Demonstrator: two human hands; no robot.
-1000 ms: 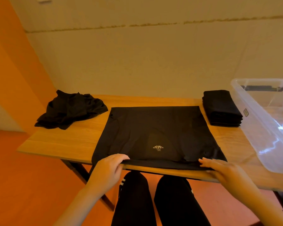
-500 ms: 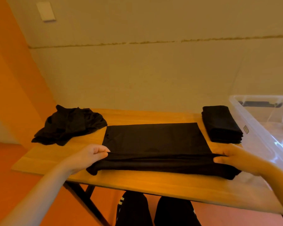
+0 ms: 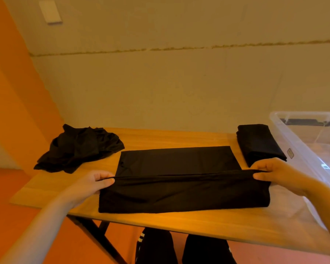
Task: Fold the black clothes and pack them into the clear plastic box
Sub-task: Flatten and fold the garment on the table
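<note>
A black garment (image 3: 179, 187) lies flat across the middle of the wooden table (image 3: 160, 138), its near half raised and doubled over toward the far half. My left hand (image 3: 91, 184) pinches the lifted edge at its left end. At the right end my right hand (image 3: 278, 174) pinches the same edge. The edge is stretched taut between both hands. A stack of folded black clothes (image 3: 259, 143) sits at the far right, beside the clear plastic box (image 3: 312, 149). A crumpled pile of black clothes (image 3: 80, 147) lies at the far left.
The clear plastic box juts past the table's right end and holds a dark handle at its far wall. A beige wall stands right behind the table. My black-trousered legs (image 3: 183, 248) show under the near edge. An orange wall and floor are at the left.
Both hands have lifted the garment's near edge from the table's front and carried it away from me over the far half. The camera has tilted up.
</note>
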